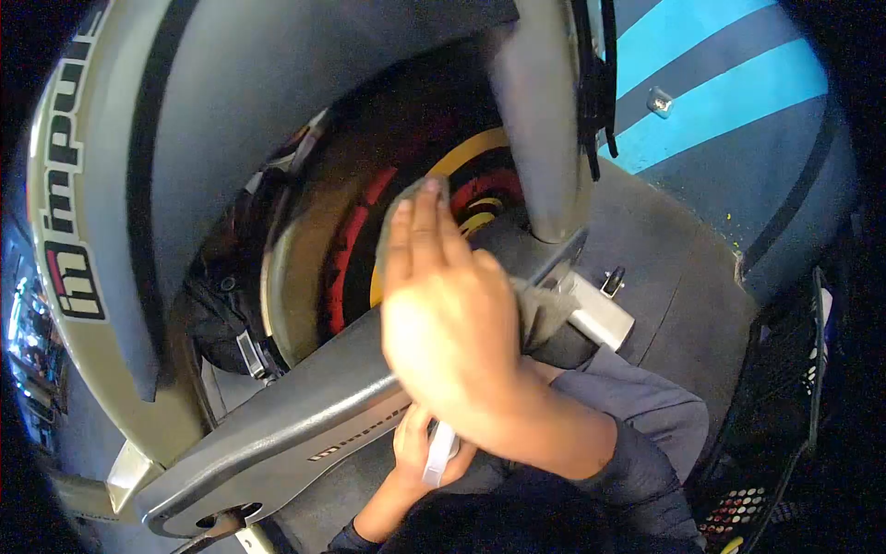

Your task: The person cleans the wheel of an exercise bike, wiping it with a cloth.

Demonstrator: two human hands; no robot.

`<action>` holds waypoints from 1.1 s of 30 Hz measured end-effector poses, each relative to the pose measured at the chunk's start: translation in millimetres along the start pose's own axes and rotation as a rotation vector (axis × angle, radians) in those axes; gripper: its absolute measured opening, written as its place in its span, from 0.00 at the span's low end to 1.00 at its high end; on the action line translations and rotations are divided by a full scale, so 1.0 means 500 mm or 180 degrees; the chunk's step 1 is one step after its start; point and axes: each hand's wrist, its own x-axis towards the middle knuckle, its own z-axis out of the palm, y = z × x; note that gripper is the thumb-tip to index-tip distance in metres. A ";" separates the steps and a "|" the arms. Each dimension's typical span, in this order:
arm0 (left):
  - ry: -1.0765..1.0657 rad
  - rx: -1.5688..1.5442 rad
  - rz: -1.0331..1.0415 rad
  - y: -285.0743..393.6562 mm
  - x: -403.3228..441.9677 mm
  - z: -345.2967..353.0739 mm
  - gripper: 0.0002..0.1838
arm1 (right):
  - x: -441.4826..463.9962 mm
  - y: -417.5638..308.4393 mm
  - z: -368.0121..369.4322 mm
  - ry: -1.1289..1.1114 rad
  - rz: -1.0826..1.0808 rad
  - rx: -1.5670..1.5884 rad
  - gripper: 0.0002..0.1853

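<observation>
"What takes up most of the view?"

"A grey exercise machine (323,46), with 'impulse' lettering running down its pale left edge. Beyond its upper right side is a dark panel (775,166) with bright blue stripes."

"And inside the machine?"

"A round disc (349,268) with red and yellow rings. A long grey cover (286,425), lettered too, slants across below it, from the machine's lower left corner up toward the right."

"Anything at the far lower right?"

"Black mesh (784,379), with pale round spots low down on it."

"Where are the hands?"

"The right hand (448,309) reaches over the cover's upper edge, fingers extended together, spread flat on the cloth rather than clenched. The left hand (426,452) is lower, by the cover's lower edge, curled round a white object (441,454)."

"What is that object?"

"I can't tell; the hand and the right forearm cover part of it."

"Where's the cloth?"

"The grey-brown cloth (389,224) lies under the right hand, over the ringed disc, showing past the fingertips. Whether it presses on the disc, I can't tell."

"Smaller things?"

"A pale metal block (602,316) right of the right hand, and a small black knob (612,281) just beside the block's upper edge."
</observation>
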 end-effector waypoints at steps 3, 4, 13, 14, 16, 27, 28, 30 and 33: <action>0.0009 -0.0043 0.0021 -0.041 -0.036 0.018 0.36 | 0.008 -0.013 -0.004 -0.0109 0.0005 0.0057 0.24; -0.0015 -0.0074 -0.0013 -0.046 -0.052 0.019 0.36 | 0.010 -0.014 -0.002 -0.0151 0.0003 -0.0011 0.24; -0.0017 0.0028 -0.0088 -0.003 -0.010 0.004 0.39 | 0.035 0.075 0.064 0.0061 0.0658 -0.0633 0.26; -0.0004 -0.0043 -0.0152 -0.004 -0.010 0.004 0.39 | 0.033 0.073 0.063 0.0009 0.0633 -0.0569 0.26; 0.0045 0.0030 -0.0044 -0.004 -0.005 0.002 0.38 | 0.013 0.040 0.032 0.0021 0.0352 -0.0502 0.25; 0.0094 0.0001 0.0074 -0.006 -0.007 0.004 0.36 | 0.048 0.069 0.066 0.0292 0.0756 -0.0505 0.25; 0.0040 0.0003 -0.0020 -0.009 -0.012 0.004 0.38 | 0.047 0.071 0.067 0.0313 0.0712 -0.0635 0.25; -0.0016 -0.0012 -0.0105 -0.006 -0.007 0.005 0.39 | 0.034 0.066 0.056 0.0301 0.0543 -0.0602 0.25; 0.0113 0.0166 0.0127 0.003 0.011 0.002 0.37 | 0.009 0.018 0.020 0.0221 0.0045 -0.0521 0.24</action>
